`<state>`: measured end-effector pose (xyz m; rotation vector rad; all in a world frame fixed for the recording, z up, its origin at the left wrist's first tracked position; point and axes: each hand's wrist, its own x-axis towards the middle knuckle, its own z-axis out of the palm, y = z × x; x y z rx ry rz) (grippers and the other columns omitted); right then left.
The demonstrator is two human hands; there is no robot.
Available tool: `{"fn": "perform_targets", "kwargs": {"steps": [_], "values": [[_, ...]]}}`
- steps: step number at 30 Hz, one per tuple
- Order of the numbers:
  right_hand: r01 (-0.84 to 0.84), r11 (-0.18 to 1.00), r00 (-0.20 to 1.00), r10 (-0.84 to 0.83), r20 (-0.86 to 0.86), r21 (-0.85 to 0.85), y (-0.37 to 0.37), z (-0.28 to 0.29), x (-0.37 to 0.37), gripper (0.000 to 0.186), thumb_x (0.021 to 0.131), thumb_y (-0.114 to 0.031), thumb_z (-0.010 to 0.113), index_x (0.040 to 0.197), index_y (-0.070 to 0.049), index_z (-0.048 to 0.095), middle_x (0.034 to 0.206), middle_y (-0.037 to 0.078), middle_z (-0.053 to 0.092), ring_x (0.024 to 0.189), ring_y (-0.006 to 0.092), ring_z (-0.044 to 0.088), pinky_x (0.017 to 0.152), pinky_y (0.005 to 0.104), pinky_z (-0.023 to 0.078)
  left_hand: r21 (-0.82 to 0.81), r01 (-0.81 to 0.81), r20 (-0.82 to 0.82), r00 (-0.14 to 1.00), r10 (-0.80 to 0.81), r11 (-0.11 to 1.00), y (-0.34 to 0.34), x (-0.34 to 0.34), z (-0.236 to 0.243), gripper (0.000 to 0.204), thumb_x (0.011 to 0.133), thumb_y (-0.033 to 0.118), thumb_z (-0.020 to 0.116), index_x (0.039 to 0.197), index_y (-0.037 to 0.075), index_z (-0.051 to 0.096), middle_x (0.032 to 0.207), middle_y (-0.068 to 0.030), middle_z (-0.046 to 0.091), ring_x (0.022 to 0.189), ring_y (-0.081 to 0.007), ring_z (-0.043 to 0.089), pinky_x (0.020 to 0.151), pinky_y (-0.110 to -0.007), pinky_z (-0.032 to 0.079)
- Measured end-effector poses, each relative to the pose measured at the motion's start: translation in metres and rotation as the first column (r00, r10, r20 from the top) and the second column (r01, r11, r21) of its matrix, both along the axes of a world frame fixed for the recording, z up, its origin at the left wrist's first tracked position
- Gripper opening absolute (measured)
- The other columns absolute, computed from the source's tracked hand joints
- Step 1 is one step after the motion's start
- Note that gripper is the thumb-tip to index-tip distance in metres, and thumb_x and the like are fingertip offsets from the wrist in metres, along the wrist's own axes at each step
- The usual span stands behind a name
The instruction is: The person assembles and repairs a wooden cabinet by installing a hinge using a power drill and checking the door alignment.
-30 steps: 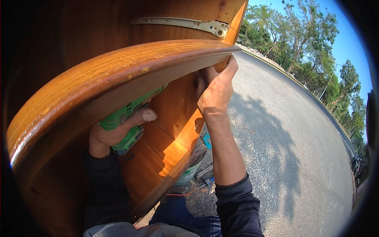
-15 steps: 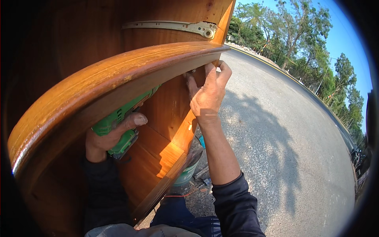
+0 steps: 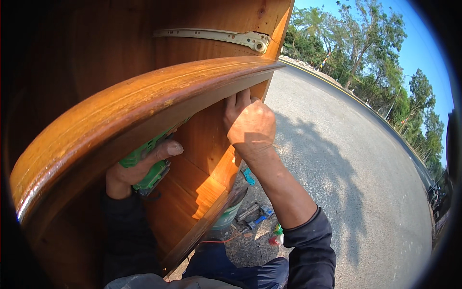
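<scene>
A curved wooden rail [image 3: 125, 98] with a worn rounded edge spans the front of a wooden cabinet [image 3: 202, 139]. Beneath it, my left hand [image 3: 132, 171] is wrapped round a green power drill [image 3: 153, 179]; the rail hides the drill's front end. My right hand [image 3: 251, 124] reaches up to the rail's underside near its right end, fingers curled together. Their tips are tucked behind the rail's lower edge, so whatever they hold, if anything, cannot be seen. A whitish metal drawer slide [image 3: 216, 36] is fixed to the cabinet wall above the rail.
Below the cabinet's right side stands a pale green bucket [image 3: 226, 219]. Beside it lie a blue-handled tool [image 3: 260, 219], a green and red item [image 3: 276, 236] and an orange cord [image 3: 216, 242]. Paved ground [image 3: 317, 159] stretches right toward a road and trees.
My right hand has turned and its fingers have curled further in under the rail, the forearm swinging right. My left hand keeps the drill. The view has shifted slightly.
</scene>
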<state>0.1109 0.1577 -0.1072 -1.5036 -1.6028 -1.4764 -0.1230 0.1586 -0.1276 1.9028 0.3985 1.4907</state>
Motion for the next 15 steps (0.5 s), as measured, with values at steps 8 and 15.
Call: {"fn": "perform_targets", "kwargs": {"steps": [8, 15], "values": [[0.014, 0.999, 0.999, -0.012, 0.040, -0.044, 0.010, 0.005, 0.007, 0.023, 0.076, -0.014, 0.067, 0.098, -0.008, 0.065, 0.084, 0.012, 0.057, 0.066, 0.0274, 0.065, 0.058, 0.0394, 0.056, 0.108, -0.041, -0.062, 0.997, 0.047, 0.993, 0.012, -0.004, -0.012, 0.054, 0.078, -0.001, 0.081, 0.128, 0.005, 0.062, 0.118, -0.0085, 0.066, 0.110, -0.0212, 0.064, 0.092, -0.036, 0.056], [-0.215, 0.975, 0.956, 0.200, -0.214, -0.048, 0.013, 0.010, 0.002, 0.009, 0.080, -0.013, 0.066, 0.086, -0.008, 0.064, 0.080, 0.014, 0.061, 0.070, 0.0318, 0.066, 0.061, 0.0427, 0.056, 0.411, -0.318, -0.314, 0.831, 0.460, 0.855, 0.018, -0.016, -0.016, 0.052, 0.077, 0.001, 0.081, 0.126, 0.005, 0.064, 0.116, -0.0083, 0.067, 0.108, -0.0204, 0.064, 0.091, -0.035, 0.055]]}}
